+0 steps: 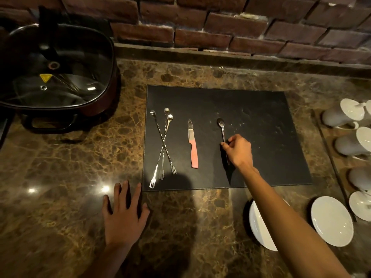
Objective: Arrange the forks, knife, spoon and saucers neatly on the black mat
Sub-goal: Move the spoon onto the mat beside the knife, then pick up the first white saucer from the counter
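Note:
The black mat lies on the marble counter. On its left part, three long twisted forks lie crossed over one another, tines toward me. A pink-handled knife lies to their right, blade pointing away. Near the mat's middle a spoon lies bowl away from me, and my right hand pinches its handle. My left hand rests flat on the counter, fingers spread, just off the mat's near left corner. Two white saucers sit on the counter right of the mat: one partly under my forearm, one beside it.
A large dark electric pot with a glass lid stands at the back left. A wooden tray at the right edge holds several white cups. A brick wall runs along the back.

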### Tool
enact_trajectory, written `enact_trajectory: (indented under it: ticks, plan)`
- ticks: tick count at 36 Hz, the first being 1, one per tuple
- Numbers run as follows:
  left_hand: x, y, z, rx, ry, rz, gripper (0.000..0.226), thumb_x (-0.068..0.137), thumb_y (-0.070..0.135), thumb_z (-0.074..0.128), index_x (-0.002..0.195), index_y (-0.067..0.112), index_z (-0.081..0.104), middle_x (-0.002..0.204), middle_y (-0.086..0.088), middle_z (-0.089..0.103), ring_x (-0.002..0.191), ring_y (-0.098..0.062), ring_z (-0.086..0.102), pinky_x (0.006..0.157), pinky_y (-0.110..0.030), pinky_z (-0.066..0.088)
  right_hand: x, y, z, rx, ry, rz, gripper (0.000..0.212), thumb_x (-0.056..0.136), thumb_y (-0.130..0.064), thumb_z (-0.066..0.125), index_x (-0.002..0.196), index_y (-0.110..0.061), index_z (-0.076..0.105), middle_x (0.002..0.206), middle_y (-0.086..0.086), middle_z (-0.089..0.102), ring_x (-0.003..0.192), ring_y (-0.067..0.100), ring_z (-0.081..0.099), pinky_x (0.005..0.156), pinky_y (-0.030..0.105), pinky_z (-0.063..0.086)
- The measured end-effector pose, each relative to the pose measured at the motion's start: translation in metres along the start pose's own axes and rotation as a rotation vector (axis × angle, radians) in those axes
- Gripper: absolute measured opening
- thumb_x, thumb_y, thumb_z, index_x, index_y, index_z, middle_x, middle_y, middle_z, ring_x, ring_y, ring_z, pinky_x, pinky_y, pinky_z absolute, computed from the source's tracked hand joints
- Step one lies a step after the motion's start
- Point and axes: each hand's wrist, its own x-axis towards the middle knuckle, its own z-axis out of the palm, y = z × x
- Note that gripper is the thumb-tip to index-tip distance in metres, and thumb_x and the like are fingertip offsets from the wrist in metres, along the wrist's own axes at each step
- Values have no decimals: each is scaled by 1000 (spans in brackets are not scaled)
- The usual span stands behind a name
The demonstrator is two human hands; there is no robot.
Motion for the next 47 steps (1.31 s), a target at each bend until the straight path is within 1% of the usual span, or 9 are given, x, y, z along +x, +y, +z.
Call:
enact_trajectory:
  ticks: [11, 18, 22, 26, 29, 34, 39, 42, 47]
  plan:
    - [1, -1, -4, -64, 64, -3, 67, 93, 56, 33, 154, 30, 37, 163, -12, 32, 151, -32, 30, 119, -59, 16, -70, 23, -14, 96, -3, -56, 21, 82, -33, 77, 91, -24, 60, 78, -3, 64, 74, 11, 64, 71, 31, 54]
    - [-6, -3, 0, -89, 135, 32, 57, 99, 48, 48, 152, 26, 44, 159, -11, 44, 146, -30, 42, 117, -55, 29, -124, 49, -30, 166, -34, -15, 21, 84, -32, 75, 96, -22, 61, 84, -2, 64, 78, 12, 65, 69, 20, 51]
    - [-30, 12, -3, -133, 116, 20, 47, 100, 40, 49, 141, 18, 56, 154, -13, 49, 144, -28, 47, 115, -52, 32, -151, 66, -38, 184, -54, 29, 23, 85, -31, 75, 100, -20, 61, 87, -1, 66, 80, 13, 66, 70, 22, 53]
    - [-67, 31, 2, -104, 86, 63, 51, 100, 41, 47, 144, 16, 54, 155, -15, 48, 142, -29, 49, 115, -55, 37, -175, 86, -44, 177, 4, 38, 19, 86, -30, 74, 98, -22, 62, 85, -7, 63, 76, 9, 61, 62, 13, 41]
    - [-83, 50, -1, -96, 71, 66, 52, 101, 44, 44, 144, 18, 55, 154, -15, 50, 142, -33, 49, 114, -58, 36, -185, 104, -49, 158, 29, 21, 18, 85, -31, 73, 96, -19, 65, 86, -4, 65, 78, 12, 61, 67, 19, 43]
    - [-78, 91, -23, -209, -83, -8, 68, 99, 60, 17, 144, 24, 54, 153, -14, 50, 146, -38, 40, 117, -62, 27, -179, 139, -67, 113, -11, 60, 31, 86, -36, 73, 108, -15, 65, 96, -4, 64, 83, 11, 59, 79, 24, 44]
    - [-73, 144, -35, -244, -167, -12, 75, 91, 61, 16, 150, 28, 47, 158, -8, 43, 151, -30, 33, 123, -59, 20, -152, 178, -98, 93, -43, 74, 27, 83, -45, 73, 103, -32, 62, 102, -8, 66, 79, 10, 63, 77, 21, 50]
    - [-75, 181, -36, -245, -195, 6, 74, 90, 62, 15, 152, 31, 43, 161, -5, 39, 153, -29, 28, 124, -57, 15, -135, 197, -113, 46, -80, 69, 25, 81, -48, 73, 100, -38, 60, 103, -10, 66, 86, 16, 65, 88, 35, 56]
    - [-74, 235, -23, -244, -277, 30, 68, 95, 62, 15, 158, 38, 21, 170, 4, 19, 159, -23, 9, 127, -54, 0, -114, 218, -123, 85, -116, 54, 21, 81, -34, 77, 88, -37, 57, 92, -11, 62, 77, 7, 60, 87, 28, 52]
